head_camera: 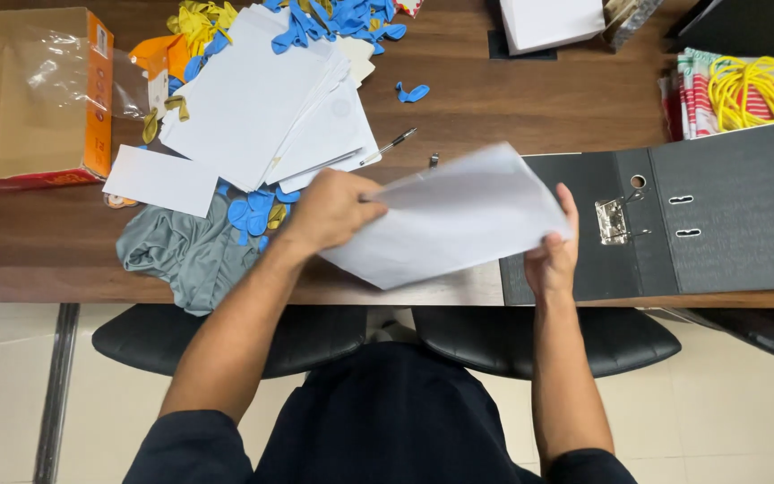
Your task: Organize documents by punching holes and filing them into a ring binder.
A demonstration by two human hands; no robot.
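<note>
Black lever-arch binder (pixel 727 215) lain open flat on wooden desk (pixel 494 108), ring mechanism (pixel 613 221) exposed just right of right hand. White paper sheaf (pixel 450 220) held above desk edge, long axis left-right, tilted. Left hand (pixel 329 211) clamped on left edge; right hand (pixel 553 251) pinched on right corner, nearer binder.

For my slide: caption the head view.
Both hands, left hand and right hand, hold white sheets beside an open black binder.

light: bright, even overhead — shadows: soft | blur: held paper sheets (pixel 459 215) smeared
</note>
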